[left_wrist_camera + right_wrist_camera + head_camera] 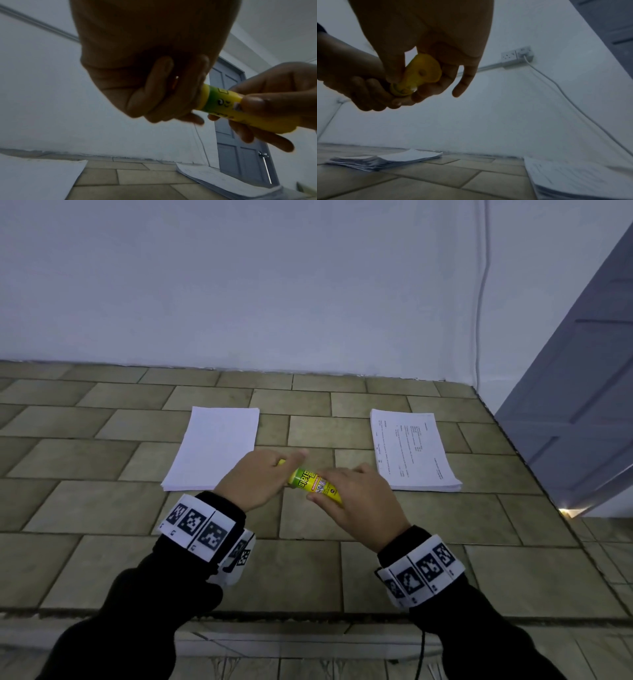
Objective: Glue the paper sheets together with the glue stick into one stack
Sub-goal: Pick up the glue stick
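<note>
The cap end of the glue stick (310, 481) is buried inside the left hand (255, 482) — whether the cap is on cannot be told. The print on the right paper stack (412, 451) is too small to be read. In the right wrist view that stack (576, 180) is blurred and cut off by the edge.

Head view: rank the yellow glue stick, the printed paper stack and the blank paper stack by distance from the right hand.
1. Yellow glue stick: gripped by the right hand.
2. Printed white paper stack: on the tiled surface, just right of it.
3. Blank white paper stack: farther left, beyond the left hand.
</note>
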Motion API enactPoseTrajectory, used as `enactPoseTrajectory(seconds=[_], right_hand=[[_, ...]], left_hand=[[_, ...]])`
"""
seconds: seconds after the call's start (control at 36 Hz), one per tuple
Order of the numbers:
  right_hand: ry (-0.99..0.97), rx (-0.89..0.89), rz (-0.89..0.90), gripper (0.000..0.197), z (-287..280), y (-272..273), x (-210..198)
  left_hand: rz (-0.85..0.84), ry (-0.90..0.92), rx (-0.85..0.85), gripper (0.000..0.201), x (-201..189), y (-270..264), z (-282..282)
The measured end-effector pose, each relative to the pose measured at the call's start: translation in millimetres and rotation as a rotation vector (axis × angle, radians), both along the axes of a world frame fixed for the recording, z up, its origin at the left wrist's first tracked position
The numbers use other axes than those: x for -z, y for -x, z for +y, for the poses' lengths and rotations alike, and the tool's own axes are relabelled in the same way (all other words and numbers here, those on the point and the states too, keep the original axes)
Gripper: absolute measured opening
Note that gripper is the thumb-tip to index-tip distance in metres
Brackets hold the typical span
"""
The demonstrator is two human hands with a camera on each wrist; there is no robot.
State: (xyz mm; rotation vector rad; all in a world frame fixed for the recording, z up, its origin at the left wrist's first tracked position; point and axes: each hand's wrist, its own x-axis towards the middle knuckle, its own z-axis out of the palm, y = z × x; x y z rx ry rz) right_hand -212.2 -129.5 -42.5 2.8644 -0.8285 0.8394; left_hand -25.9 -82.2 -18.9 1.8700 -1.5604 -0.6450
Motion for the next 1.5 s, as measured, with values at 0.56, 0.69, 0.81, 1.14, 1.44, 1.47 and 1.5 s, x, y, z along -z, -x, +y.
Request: enactPoseTrajectory(seconds=[0.56,0.69,0.81,1.14,1.44,1.47,1.5], right_hand=[[0.039,0.017,0.05,0.039,3,-1,-10],[-0.07,-0.004,-0.004,0.043,3,0,-16],[-0.889,-0.224,-0.126,0.028,-2,3,-32],[0.089,0.015,0.029,0.044,5,-9,-26],[-1.218,-0.288,-0.275,0.028,7,5,-39],[-1.247,-0.276,-0.298,0.03,6,7,-39],[-1.211,-0.252,-0.31,0.029,6,10,-38]], left_hand=[[-0.043,0.027,0.01,0.057,1,-4,1],[-0.061,0.193,0.094,0.048,-1,-6,0],[-0.171,0.459,0.16,0.044,3,-14,4],[0.031,0.108,-0.053,0.063,-9,-9,1],[-0.124,0.599,0.167,0.043,5,-28,1],[-0.083,0.621,0.116,0.046,3,-32,1],[-0.029,0.625,0.066,0.049,2,-37,1]])
